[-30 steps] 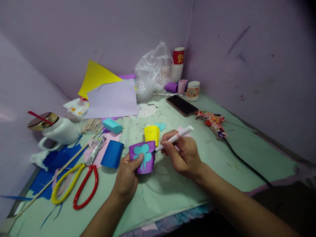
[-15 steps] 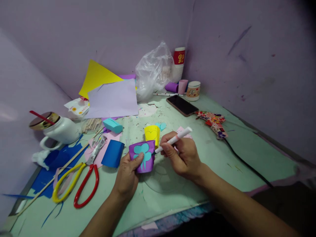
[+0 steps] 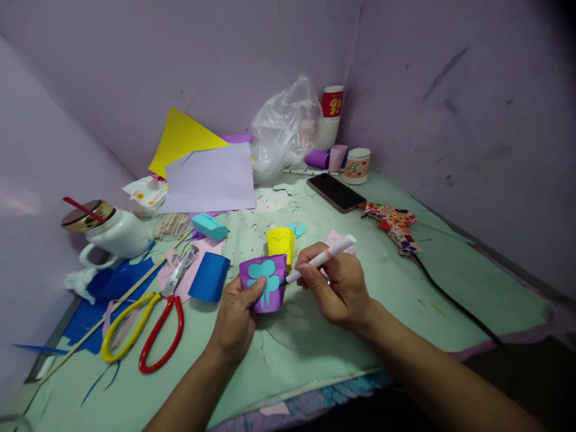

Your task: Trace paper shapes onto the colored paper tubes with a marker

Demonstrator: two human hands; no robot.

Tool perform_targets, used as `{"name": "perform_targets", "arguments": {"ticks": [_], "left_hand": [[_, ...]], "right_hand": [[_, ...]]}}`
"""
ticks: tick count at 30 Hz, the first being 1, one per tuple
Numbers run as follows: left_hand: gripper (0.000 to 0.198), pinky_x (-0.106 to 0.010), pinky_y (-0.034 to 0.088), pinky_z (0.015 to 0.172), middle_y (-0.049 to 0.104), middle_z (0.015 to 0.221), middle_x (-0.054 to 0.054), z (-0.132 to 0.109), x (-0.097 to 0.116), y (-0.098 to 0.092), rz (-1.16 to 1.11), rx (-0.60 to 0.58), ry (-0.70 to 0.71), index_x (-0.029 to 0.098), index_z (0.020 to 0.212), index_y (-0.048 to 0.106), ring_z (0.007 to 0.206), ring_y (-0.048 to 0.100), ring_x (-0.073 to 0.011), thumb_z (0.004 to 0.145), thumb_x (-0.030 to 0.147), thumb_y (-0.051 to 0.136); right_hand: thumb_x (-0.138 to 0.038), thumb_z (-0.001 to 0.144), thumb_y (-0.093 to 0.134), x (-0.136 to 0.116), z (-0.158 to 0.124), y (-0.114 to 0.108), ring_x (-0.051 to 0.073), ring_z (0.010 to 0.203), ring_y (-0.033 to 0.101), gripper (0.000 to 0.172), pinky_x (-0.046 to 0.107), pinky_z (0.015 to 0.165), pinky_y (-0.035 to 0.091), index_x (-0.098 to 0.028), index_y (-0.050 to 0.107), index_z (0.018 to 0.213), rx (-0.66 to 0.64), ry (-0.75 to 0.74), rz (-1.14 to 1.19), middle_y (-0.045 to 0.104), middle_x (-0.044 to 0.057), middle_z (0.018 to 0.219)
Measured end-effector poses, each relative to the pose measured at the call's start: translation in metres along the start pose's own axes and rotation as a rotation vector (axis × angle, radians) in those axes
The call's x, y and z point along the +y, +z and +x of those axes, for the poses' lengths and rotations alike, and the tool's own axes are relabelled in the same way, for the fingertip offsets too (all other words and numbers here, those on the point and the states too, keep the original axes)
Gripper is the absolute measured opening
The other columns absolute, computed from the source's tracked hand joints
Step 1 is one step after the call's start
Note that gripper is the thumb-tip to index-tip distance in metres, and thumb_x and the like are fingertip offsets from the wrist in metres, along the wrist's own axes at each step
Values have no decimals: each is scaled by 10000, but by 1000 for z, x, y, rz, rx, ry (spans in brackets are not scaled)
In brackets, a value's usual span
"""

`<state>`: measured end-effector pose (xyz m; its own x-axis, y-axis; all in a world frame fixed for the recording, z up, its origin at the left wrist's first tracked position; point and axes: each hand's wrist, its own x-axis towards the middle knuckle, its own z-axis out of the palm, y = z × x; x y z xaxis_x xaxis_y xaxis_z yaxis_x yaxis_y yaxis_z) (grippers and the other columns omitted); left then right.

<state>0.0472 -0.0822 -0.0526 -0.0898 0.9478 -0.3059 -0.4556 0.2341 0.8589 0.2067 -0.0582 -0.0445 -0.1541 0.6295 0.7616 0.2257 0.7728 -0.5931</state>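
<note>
Purple walls (image 3: 252, 54), marked-up green tabletop (image 3: 315, 363). Left hand (image 3: 237, 313) pinches purple paper piece (image 3: 275, 305) with cyan cutout (image 3: 269, 269) over near part of table; right hand (image 3: 338, 288) clamped on white marker (image 3: 320, 258), tip at piece's right edge. Yellow paper piece (image 3: 281, 240) just behind. Farther out: wooden sticks (image 3: 174, 225) in clear container (image 3: 157, 228), lidded white mug (image 3: 128, 233) with red straw (image 3: 83, 209), plastic bag (image 3: 281, 129), contents unclear. Marker tip slightly lower along edge than a second ago.

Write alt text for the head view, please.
The left hand holds a curved purple paper piece bearing a turquoise lobed cutout; the right hand holds a white marker, tip near the piece's right edge. Metal scissors with yellow and red handles lie to the left.
</note>
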Motion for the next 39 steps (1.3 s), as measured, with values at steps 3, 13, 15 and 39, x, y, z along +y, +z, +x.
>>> {"name": "perform_targets", "arguments": {"ticks": [3,13,15,39], "left_hand": [[291,-303,545,680,713,667,-20,0,0,0,14,-5,18,139,765,724,661,657,-178,551,296,845],[265,-265,507,624,690,641,-10,1,-1,-1,31,11,30,140,735,709,613,614,-146,562,297,833],[266,-257,502,627,693,648,-12,1,-1,-1,31,8,27,139,735,709,615,609,-140,562,298,833],[267,-272,522,651,726,723,-36,-1,-1,-2,20,-15,12,133,813,723,654,642,-158,606,274,814]], "right_hand": [[-161,873,498,-2,-2,1,93,461,537,84,207,452,431,-160,564,820,-14,-10,41,578,-8,585],[-148,862,511,-3,-5,6,104,510,586,65,215,499,470,-166,573,859,-43,-71,4,627,13,653],[-153,864,510,-3,-5,6,109,515,591,69,216,505,476,-171,576,868,-48,-70,0,632,10,651],[-167,872,490,-1,-1,1,99,425,540,98,217,433,428,-173,561,805,-13,-16,-77,598,-8,571]]}}
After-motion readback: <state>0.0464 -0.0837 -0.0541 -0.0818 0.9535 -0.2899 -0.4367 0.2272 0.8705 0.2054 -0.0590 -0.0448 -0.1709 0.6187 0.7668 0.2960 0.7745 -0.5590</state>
